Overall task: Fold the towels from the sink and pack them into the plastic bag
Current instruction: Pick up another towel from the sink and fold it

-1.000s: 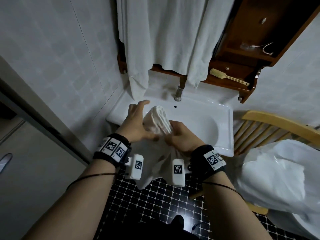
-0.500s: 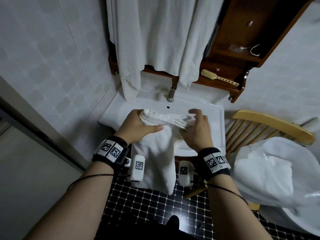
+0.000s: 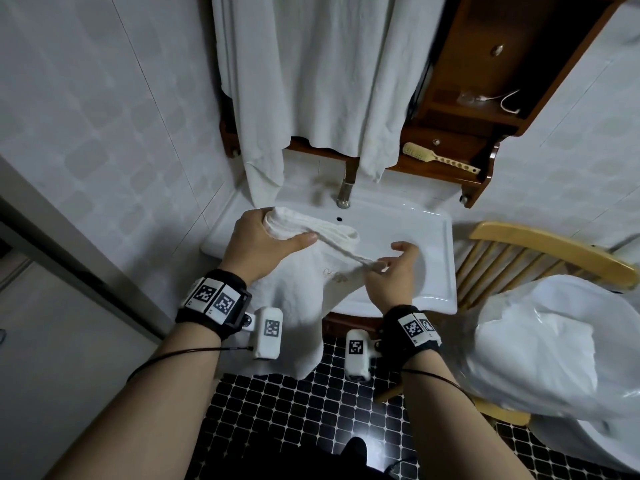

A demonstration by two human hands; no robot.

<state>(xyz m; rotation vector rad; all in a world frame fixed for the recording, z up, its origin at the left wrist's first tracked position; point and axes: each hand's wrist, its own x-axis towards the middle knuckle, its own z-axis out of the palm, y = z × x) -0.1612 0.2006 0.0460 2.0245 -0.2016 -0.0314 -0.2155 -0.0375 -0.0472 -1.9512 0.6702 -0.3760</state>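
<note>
A white-tiled bathroom, with a black mosaic floor [image 3: 277, 414] below and a white sink [image 3: 398, 220] set against the wall under a metal faucet [image 3: 344, 194]. A person stands at the basin with a white towel [image 3: 304, 299] stretched between both hands. The left hand [image 3: 263, 244] is closed round a bunched, gathered end of the cloth, thumb pressed along its underside. The right hand [image 3: 391, 275] pinches a thin edge of the same towel between thumb and fingertips, just above the sink's front rim. The rest of the towel hangs loose between the forearms and drapes over the front of the basin towards the floor. Both wrists carry black bands with printed square markers.

To the right, well apart from the hands, a white plastic bag [image 3: 540, 344] lies open and crumpled on a pale wooden chair [image 3: 554, 249] — its mouth faces the sink. Larger white cloths [image 3: 311, 81] hang from above, their lower ends reaching the back of the basin. Beside them is a dark wooden cabinet [image 3: 485, 81], with a pale hairbrush [image 3: 440, 159] lying on its lowest shelf.
</note>
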